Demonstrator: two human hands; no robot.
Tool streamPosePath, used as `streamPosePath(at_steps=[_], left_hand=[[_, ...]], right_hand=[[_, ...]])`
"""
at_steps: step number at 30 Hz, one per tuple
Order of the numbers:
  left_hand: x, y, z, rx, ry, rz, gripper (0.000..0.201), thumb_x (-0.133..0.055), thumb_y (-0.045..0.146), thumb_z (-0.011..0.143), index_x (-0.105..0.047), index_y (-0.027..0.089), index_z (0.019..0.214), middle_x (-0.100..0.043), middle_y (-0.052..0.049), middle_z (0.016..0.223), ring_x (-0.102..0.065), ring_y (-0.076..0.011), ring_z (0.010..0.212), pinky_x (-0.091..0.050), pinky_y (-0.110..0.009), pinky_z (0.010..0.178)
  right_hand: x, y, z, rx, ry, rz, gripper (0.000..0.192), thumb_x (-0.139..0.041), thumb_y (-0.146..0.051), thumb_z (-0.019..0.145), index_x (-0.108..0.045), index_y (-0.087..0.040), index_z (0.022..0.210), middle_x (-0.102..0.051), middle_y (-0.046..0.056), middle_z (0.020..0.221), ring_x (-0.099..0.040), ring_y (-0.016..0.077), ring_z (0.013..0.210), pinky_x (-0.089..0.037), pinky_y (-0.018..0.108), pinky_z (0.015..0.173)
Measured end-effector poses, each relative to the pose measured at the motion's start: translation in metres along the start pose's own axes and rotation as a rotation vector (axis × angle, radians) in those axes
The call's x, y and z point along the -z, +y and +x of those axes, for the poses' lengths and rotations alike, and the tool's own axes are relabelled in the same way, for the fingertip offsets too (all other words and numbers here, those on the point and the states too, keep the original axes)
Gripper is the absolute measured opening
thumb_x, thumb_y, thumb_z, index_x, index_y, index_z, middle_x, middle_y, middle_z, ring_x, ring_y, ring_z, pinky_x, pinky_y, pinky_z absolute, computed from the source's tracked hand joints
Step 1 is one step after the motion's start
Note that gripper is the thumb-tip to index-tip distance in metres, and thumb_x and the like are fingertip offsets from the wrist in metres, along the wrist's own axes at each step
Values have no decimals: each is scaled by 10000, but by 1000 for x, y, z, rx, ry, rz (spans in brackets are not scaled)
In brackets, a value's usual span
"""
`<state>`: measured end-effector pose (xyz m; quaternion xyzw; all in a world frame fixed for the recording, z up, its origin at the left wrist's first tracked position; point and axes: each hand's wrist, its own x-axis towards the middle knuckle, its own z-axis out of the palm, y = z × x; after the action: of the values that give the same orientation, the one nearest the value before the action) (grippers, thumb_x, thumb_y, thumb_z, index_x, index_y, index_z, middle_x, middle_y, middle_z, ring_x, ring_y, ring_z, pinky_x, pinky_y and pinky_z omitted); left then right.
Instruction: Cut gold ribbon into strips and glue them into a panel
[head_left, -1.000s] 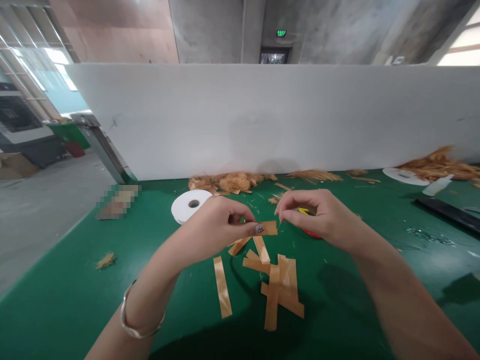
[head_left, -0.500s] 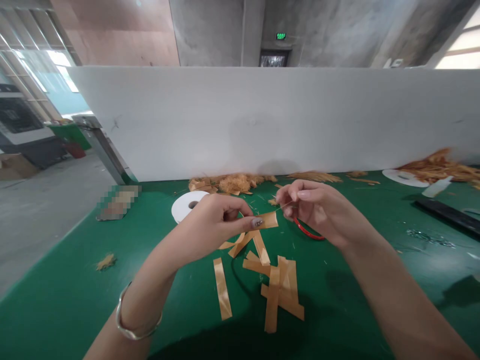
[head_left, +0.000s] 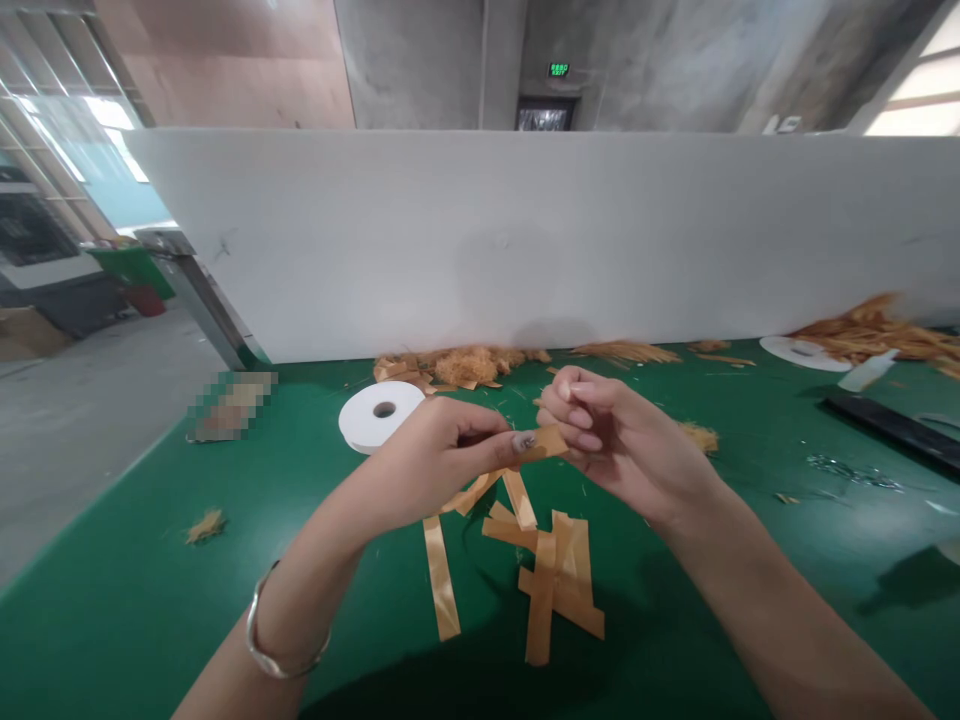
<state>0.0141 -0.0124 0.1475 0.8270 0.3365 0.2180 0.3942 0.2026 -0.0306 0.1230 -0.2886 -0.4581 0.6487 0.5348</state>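
Between the thumb and fingers of my left hand a short tan ribbon strip is pinched, its free end pointing right. My right hand is closed at that end, fingers curled against or just behind it; what they grip, if anything, is hidden. Below both hands, several tan ribbon strips lie crossed on the green table. One separate strip rests to their left. A white tape roll lies flat behind my left wrist.
A white panel stands along the table's back, with frayed tan fibres at its foot. A fibre tuft lies beyond my right hand. To the right are another white roll, a small bottle and a black bar.
My right hand has turned and curled its fingers closer to the strip's end. The fine thread at its fingertips and the red curved thing beneath it no longer show.
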Motion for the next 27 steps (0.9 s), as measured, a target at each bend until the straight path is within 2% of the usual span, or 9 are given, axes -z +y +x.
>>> streamPosePath(at_steps=[6,9,11,17,27], left_hand=[[0,0,-1,-28,13,28,396,-487,436,875,-479,163,588,-243,48,533,-209,-77,483,-178,-246,437],[2,0,-2,-38,14,55,377,-484,420,883,-504,162,609,-250,53,527,-212,-74,482,-193,-243,448],[2,1,-3,-41,16,66,363,-482,404,889,-499,167,614,-245,55,526,-206,-75,482,-194,-245,453],[3,2,-5,-44,43,79,405,-502,364,884,-346,171,564,-196,53,553,-173,-81,505,-178,-259,468],[3,5,-8,-30,48,86,401,-489,419,886,-415,177,575,-212,51,546,-185,-86,495,-166,-273,465]], right_hand=[[0,-5,-2,49,-6,105,196,-505,-169,799,-445,-177,613,-291,-52,585,-261,66,492,-277,170,430],[0,-7,-3,54,-24,135,205,-497,-155,806,-449,-167,607,-301,-49,586,-255,63,496,-270,170,435],[1,-9,-4,65,-30,137,204,-482,-144,817,-459,-161,615,-308,-47,588,-258,62,500,-269,171,439],[2,-13,-8,128,-29,128,193,-463,-136,828,-482,-156,637,-308,-48,584,-259,61,501,-260,174,440],[5,-18,-10,213,20,45,195,-464,-134,809,-490,-163,618,-299,-47,578,-263,67,498,-246,192,435]])
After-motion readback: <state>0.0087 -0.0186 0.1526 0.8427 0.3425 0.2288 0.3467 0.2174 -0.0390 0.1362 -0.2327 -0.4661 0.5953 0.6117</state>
